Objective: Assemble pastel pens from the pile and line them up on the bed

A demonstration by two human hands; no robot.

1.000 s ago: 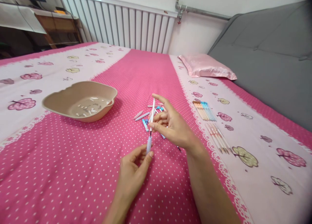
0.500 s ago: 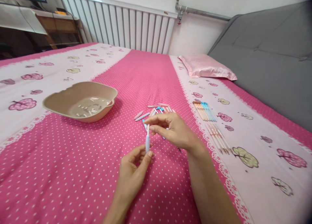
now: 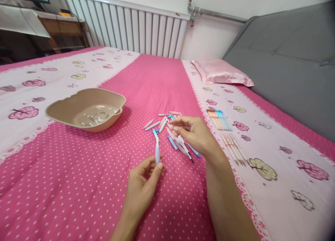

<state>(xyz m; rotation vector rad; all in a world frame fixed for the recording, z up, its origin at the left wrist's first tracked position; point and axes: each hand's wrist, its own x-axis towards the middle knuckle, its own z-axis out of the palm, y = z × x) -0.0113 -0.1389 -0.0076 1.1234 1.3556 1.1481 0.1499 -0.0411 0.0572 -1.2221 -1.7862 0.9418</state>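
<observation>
My left hand (image 3: 145, 176) is closed around a lavender pen part (image 3: 157, 154), held upright between thumb and fingers. A short white section rises from its top. Just behind that tip lies a light blue piece (image 3: 155, 133) on the bedspread. My right hand (image 3: 192, 132) hovers at the pile of loose pen parts (image 3: 180, 145), its thumb and index finger slightly apart. Nothing shows clearly between these fingertips. Pink, lavender, blue and white pieces make up the pile, partly hidden by the right hand.
A beige basin (image 3: 86, 110) with small white and grey bits stands at left. To the right lie a row of orange and blue pens (image 3: 220, 119) and a row of pale pens (image 3: 234, 148). A pink pillow (image 3: 221, 72) rests farther back, by the grey headboard (image 3: 285, 63).
My right hand has left the top of the lavender pen part and moved right, over to the pile. The left hand keeps its hold almost in place.
</observation>
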